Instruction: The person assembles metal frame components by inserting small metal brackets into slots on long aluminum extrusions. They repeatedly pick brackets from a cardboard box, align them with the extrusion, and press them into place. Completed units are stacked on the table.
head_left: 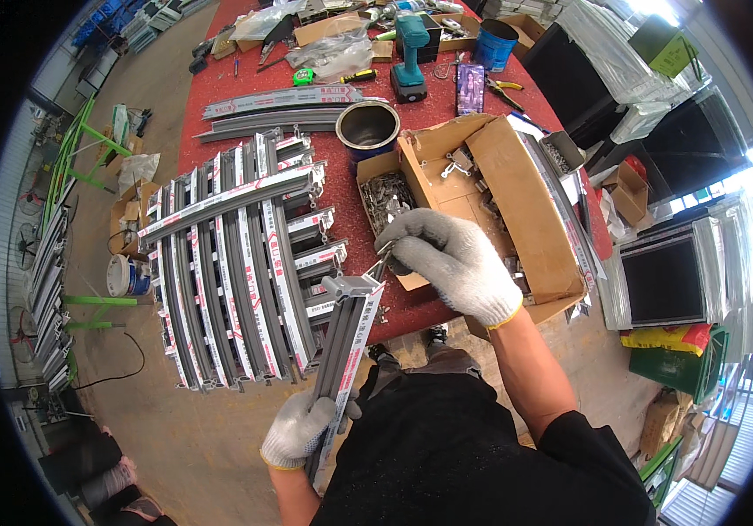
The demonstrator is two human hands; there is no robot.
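Note:
My left hand [298,431], in a white work glove, is closed around the lower part of a grey metal profile [341,351] with white printed film. The profile stands tilted, with a grey fitting [348,287] on its upper end. Just above that end, my gloved right hand [457,263] pinches a small thin metal piece [383,259], partly hidden by the fingers. Beyond it, a small carton of metal parts [387,198] sits beside a larger open cardboard box [530,219] with small brackets inside. A crisscross stack of similar profiles [227,272] lies left of my hands.
The red table [341,206] also bears a dark round pot [368,125], a teal cordless drill [410,57], a phone [470,90], pliers [505,93], a green tape measure [304,76] and a blue tin [495,44]. Wrapped panels [670,276] stand at the right.

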